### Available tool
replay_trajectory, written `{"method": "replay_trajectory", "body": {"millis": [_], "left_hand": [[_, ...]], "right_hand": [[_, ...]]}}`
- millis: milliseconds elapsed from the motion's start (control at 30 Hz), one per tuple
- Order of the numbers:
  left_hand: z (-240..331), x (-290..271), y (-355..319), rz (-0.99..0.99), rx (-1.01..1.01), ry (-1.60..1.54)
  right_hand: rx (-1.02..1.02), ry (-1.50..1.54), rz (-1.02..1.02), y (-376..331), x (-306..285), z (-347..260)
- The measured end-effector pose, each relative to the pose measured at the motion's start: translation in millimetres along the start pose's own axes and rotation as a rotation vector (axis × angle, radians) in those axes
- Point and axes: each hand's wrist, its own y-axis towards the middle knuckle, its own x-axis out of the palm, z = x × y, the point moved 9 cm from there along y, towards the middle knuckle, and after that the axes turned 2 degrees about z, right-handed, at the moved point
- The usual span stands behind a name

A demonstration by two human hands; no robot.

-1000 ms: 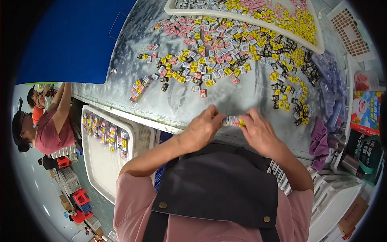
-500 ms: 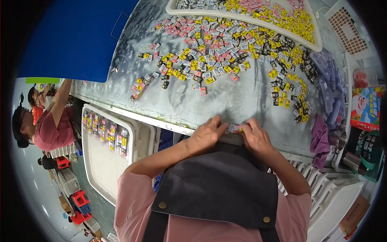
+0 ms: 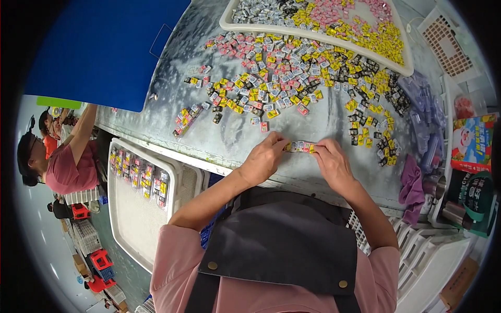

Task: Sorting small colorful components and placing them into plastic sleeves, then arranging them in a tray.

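Between my two hands is a short row of small wrapped blocks [image 3: 299, 146] in yellow, white and pink, held just above the table's near edge. My left hand [image 3: 262, 159] pinches its left end, and my right hand [image 3: 333, 161] pinches the right end. Whether a clear sleeve lies under the row, I cannot tell. Beyond my hands lies a wide scatter of loose wrapped blocks [image 3: 282, 83], yellow, black, pink and white. Left of that, a filled clear pack [image 3: 186, 120] rests at a slant on the table.
A white tray [image 3: 313, 34] heaped with blocks stands at the far side. Clear plastic sleeves [image 3: 425, 120] and a purple cloth [image 3: 412, 185] lie at right. Below left, a white tray [image 3: 138, 219] holds several filled packs. A co-worker [image 3: 70, 167] stands beyond a blue panel [image 3: 99, 52].
Both hands have moved forward, away from my body and onto the table, carrying the row of blocks. The row now shows more fully between my fingers.
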Motion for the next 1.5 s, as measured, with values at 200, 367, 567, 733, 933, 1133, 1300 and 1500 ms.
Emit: {"method": "replay_trajectory", "body": {"millis": [200, 367, 567, 733, 933, 1133, 1300, 1500], "left_hand": [[-9, -5, -3, 0.072, -0.043, -0.011], [-7, 1, -12, 0.148, 0.111, 0.074], [10, 3, -18, 0.167, 0.282, 0.329], [13, 12, -27, 0.073, 0.302, 0.442], [30, 37, -11, -0.031, 0.313, 0.406], [14, 56, -12, -0.164, 0.232, 0.374], [16, 58, -9, -0.219, 0.225, 0.42], [15, 60, -17, -0.221, 0.24, 0.403]], "right_hand": [[-0.129, -0.157, 0.048, -17, 4, -5], [-0.191, -0.299, 0.138, -20, -3, -14], [-0.101, -0.236, -0.002, -34, 10, -2], [0.04, -0.294, -0.226, -43, 29, 10], [0.021, -0.279, -0.191, -29, 31, -6], [-0.058, -0.255, -0.158, -20, 41, -11], [0.082, -0.134, 0.033, -17, 3, 22], [0.288, -0.475, 0.216, -14, -57, 81]]}}
